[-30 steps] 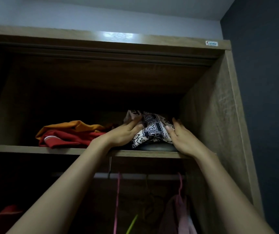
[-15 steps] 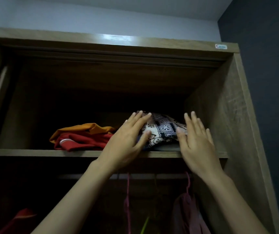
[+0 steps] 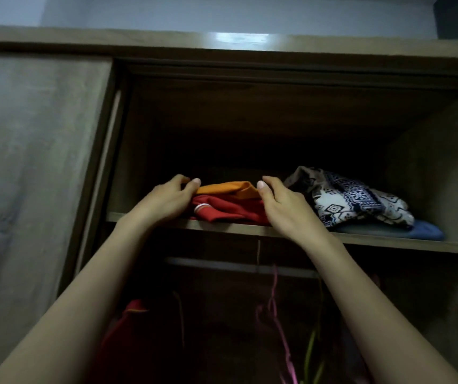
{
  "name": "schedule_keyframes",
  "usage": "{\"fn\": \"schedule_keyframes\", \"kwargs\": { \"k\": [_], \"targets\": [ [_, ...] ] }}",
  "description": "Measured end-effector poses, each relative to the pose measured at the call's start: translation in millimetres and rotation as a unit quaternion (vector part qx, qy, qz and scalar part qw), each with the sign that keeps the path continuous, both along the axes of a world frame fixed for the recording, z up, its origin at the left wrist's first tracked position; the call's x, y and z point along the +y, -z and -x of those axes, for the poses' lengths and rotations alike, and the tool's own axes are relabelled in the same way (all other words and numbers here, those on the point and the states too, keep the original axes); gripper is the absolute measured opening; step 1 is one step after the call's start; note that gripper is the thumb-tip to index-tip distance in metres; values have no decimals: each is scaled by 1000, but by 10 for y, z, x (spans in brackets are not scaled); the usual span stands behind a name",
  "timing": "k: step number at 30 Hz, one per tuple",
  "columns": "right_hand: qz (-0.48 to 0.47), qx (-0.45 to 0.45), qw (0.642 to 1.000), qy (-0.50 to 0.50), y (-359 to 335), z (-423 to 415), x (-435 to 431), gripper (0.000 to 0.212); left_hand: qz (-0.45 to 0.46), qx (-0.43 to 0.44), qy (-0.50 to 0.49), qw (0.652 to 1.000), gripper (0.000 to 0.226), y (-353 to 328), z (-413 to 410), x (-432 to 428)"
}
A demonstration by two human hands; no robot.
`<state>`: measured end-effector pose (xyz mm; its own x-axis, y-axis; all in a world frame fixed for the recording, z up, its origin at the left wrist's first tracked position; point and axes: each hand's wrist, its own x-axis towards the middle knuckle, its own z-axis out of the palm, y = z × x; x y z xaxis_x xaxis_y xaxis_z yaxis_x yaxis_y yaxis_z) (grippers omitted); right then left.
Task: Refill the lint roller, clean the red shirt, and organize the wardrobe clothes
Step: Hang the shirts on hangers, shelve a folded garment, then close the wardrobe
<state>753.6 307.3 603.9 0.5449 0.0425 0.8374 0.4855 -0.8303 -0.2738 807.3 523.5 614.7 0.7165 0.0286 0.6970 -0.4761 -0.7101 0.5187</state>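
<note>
Both hands, left hand [image 3: 167, 200] and right hand [image 3: 283, 209], seemingly clasp opposite ends of the folded orange-and-red cloth stack [image 3: 228, 202], left of the patterned black-and-white folded cloth [image 3: 352, 200].

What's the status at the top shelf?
Left hand and right hand flank the orange-and-red pile, fingers curled on it, no lift. Patterned pile sits apart, right. Nothing in the way.

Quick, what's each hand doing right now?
Left hand: curled around the left end of the orange and red pile; a firm grip cannot be told.
Right hand: curled around its right end; likewise unclear.
</note>
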Motion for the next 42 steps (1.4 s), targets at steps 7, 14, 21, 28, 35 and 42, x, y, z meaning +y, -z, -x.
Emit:
{"fn": "schedule_keyframes", "kwargs": {
  "k": [7,14,21,28,35,42],
  "targets": [
    [1,-22,996,86,-51,-67,183,53,-32,-23,78,996,45,-7,-38,-38],
    [-1,40,995,87,-103,-170,242,50,53,-33,198,978,31,-86,-56,-110],
    [-35,-58,998,19,14,-366,166,39,47,-87,251,963,44,-16,-59,-63],
    [-77,-194,975,-72,108,-253,194,45,150,-177,367,901,46,124,182,-84],
    [-131,-204,956,-165,589,26,281,30,258,-193,337,885,27,431,457,-124],
    [-253,-61,934,-246,360,88,303,36,168,-96,297,935,76,388,468,-50]
  ]
}}
